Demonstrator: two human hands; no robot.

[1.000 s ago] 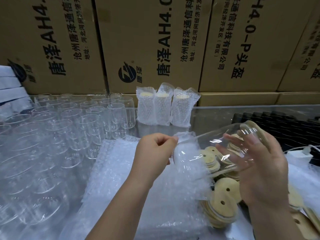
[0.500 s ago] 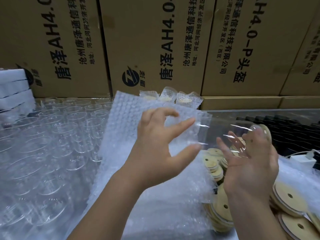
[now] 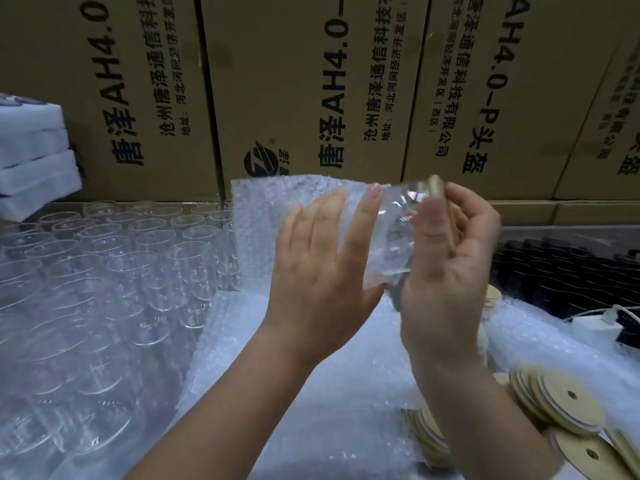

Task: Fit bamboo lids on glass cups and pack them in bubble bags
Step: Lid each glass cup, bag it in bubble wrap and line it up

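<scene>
My right hand [image 3: 446, 268] grips a clear glass cup [image 3: 398, 233] lying sideways, its bamboo lid [image 3: 437, 188] fitted at the right end under my fingers. My left hand [image 3: 322, 268] holds a bubble bag [image 3: 273, 216] up against the cup's base, fingers spread along the bag. The cup's lower part seems to sit inside the bag's mouth; how deep is unclear. A pile of flat bubble bags [image 3: 332, 375] lies below my hands. Loose bamboo lids [image 3: 568, 407] with small holes are stacked at the lower right.
Several empty glass cups [image 3: 114, 268] stand in rows on the left. Cardboard boxes [image 3: 311, 88] form a wall behind. White foam blocks [image 3: 31, 157] sit at the far left. Black items [image 3: 568, 268] and a white charger [image 3: 595, 327] lie on the right.
Both hands rose and came together. The bag, lifted off the pile, now meets the cup's base. The view shifted, hiding the packed cups at the back.
</scene>
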